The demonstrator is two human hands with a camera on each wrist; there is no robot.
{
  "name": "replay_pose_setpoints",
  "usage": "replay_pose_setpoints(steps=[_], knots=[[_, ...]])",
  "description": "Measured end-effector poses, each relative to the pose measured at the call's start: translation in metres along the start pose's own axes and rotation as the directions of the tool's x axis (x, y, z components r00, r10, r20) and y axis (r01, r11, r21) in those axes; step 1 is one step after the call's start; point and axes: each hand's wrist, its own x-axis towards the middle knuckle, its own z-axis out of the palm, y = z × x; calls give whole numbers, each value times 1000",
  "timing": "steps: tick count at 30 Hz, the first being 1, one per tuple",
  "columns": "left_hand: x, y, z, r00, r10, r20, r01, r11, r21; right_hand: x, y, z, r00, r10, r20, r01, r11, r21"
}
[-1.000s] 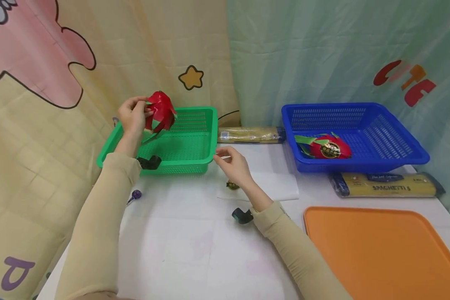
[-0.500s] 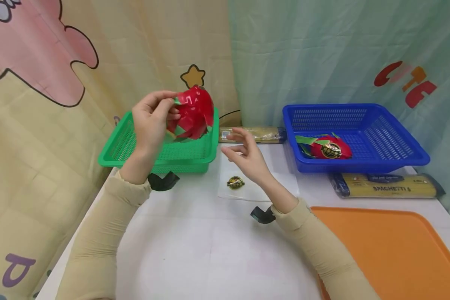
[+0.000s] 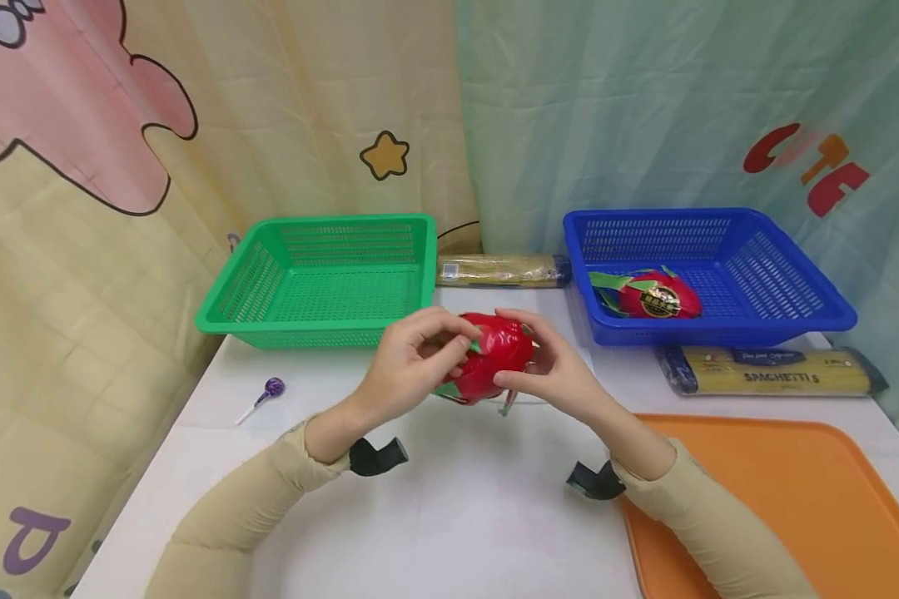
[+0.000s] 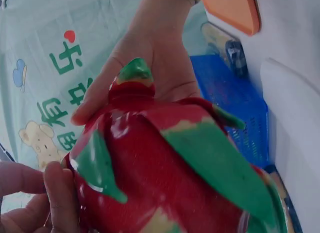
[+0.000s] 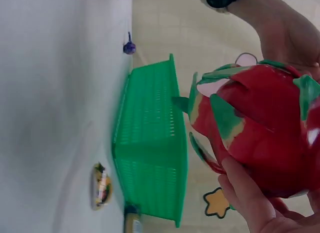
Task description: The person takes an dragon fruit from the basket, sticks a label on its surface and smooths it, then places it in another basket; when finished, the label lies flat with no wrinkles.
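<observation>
A red dragon fruit (image 3: 494,358) with green-tipped scales is held between both hands above the white table. My left hand (image 3: 412,359) pinches a scale on its left side. On the other side, the thumb and fingers of my right hand (image 3: 554,366) grip the fruit. Up close in the left wrist view, the dragon fruit (image 4: 155,158) has glossy skin and a stubby end near the right palm. A second dragon fruit (image 3: 655,294) with a black and gold label lies in the blue basket (image 3: 719,329).
A green basket (image 3: 315,329) stands at the back left. Near it lie a purple-wrapped lollipop (image 3: 273,388) and a spaghetti pack (image 3: 502,270). Another spaghetti pack (image 3: 772,370) lies before the blue basket, with an orange tray (image 3: 779,491) at front right. A gold-and-black sticker (image 5: 101,187) shows on white material.
My left hand has carried the dragon fruit from over the green basket rightward and down to the table's middle. My right hand has come round it from the right.
</observation>
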Motion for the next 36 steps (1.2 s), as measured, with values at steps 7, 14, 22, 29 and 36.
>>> replay_pose_setpoints(steps=[7,14,22,29,36], knots=[[-16,-26,16,987,137,80,-153,958,243,-22,35,-14,983,151,103,-166,974,156],[-30,-55,19,992,46,119,-86,932,352,-29,58,-14,977,157,147,-191,949,251],[-52,-70,15,943,-221,249,139,941,309,-27,69,-2,967,99,235,-165,947,277],[-64,-72,18,930,-255,265,168,935,312,-27,72,3,927,152,342,-244,938,246],[-68,-77,22,912,-300,280,225,937,268,-28,72,1,908,180,378,-244,961,129]])
